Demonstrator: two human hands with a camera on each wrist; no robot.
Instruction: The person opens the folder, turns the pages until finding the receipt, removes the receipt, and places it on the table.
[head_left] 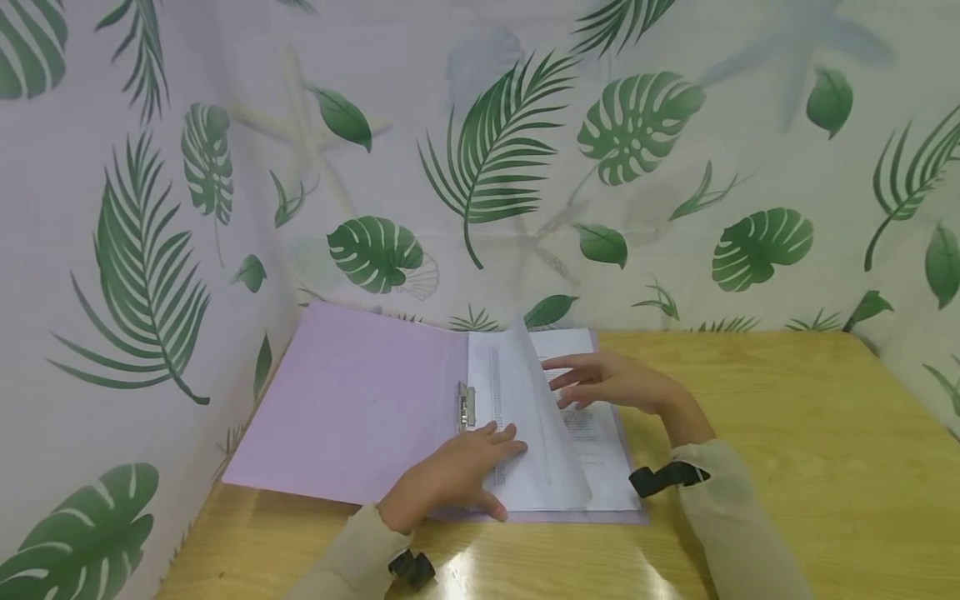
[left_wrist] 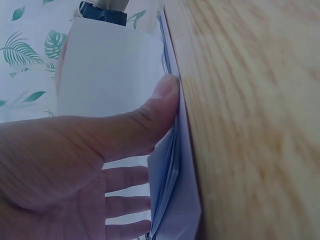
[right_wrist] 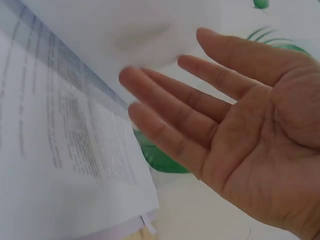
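A lilac folder [head_left: 352, 400] lies open on the table, its metal clip [head_left: 466, 407] near the spine. Printed pages [head_left: 600, 446] fill its right half, and one sheet [head_left: 534, 417] stands partly raised, curving leftward. My left hand [head_left: 453, 471] rests on the left part of the papers just below the clip, fingers spread; its thumb [left_wrist: 135, 125] lies by the lower paper edge. On the right of the raised sheet is my right hand [head_left: 622, 383], palm toward the sheet [right_wrist: 115, 35] with fingers extended. Its fingertips are close to the sheet; whether they touch it I cannot tell.
The wooden table [head_left: 787, 417] extends to the right of the folder and in front of it. A leaf-patterned cloth [head_left: 510, 150] hangs behind the table and along its left side. Black straps with small devices [head_left: 667, 477] sit on both wrists.
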